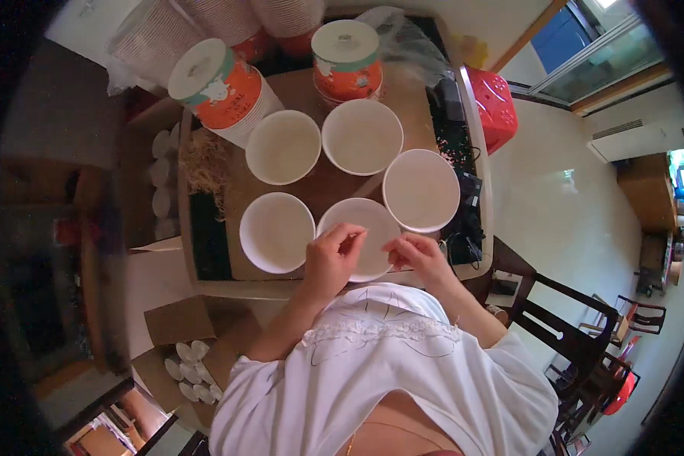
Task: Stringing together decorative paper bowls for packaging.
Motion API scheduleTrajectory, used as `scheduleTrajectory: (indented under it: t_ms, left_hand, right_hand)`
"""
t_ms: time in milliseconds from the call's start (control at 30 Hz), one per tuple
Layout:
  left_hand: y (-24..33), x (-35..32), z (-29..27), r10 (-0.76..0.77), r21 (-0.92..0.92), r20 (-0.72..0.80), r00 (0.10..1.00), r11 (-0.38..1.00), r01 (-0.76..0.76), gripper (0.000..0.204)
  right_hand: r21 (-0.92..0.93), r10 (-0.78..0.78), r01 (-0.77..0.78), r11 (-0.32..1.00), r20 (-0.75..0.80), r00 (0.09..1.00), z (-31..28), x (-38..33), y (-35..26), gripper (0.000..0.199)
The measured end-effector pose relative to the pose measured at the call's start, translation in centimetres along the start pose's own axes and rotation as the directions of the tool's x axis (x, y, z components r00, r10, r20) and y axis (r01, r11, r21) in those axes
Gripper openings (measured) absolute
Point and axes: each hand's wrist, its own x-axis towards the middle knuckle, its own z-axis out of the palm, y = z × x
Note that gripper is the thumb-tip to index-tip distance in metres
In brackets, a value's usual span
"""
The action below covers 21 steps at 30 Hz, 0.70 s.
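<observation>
My left hand (334, 252) is closed in a pinch over the near middle white paper tub (366, 266). My right hand (419, 257), fingers curled together, hangs over that tub's right side. Whatever either hand pinches, if anything, is too small to make out. Around them stand more open white tubs: one at the left (277, 232), one behind it (283, 147), one at the back (362, 137) and one at the right (421, 190). Their insides look bare. A bundle of thin brown strands (204, 171) lies at the table's left edge.
Behind the tubs rise two upside-down stacks of orange-and-teal printed tubs, one leaning (228, 95) and one upright (347, 64). Clear plastic film (406, 42) lies at the back. A red stool (490, 110) stands right; cardboard boxes with white pieces (194, 372) stand left.
</observation>
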Motion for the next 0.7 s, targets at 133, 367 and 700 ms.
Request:
scheduleTrajectory:
  t_ms: [133,367,700]
  left_hand:
    - [-0.8,0.3,2.9,-0.013,0.184,-0.013,1.000,0.983,0.015,0.006]
    - [-4.4,-1.4,5.6,-0.014,0.419,-0.120,0.993,0.906,0.063,0.008]
    - [0.1,1.7,4.3,-0.033,0.037,-0.121,0.992,0.999,0.037,0.006]
  right_hand:
    - [-0.904,-0.720,0.361,0.229,0.092,0.688,-2.9,0.6,1.1,0.037]
    - [-0.955,-0.372,0.284,0.090,0.232,0.899,-3.3,6.6,3.5,0.052]
    - [-0.692,-0.590,0.496,0.525,0.124,0.798,-1.9,3.1,0.7,0.027]
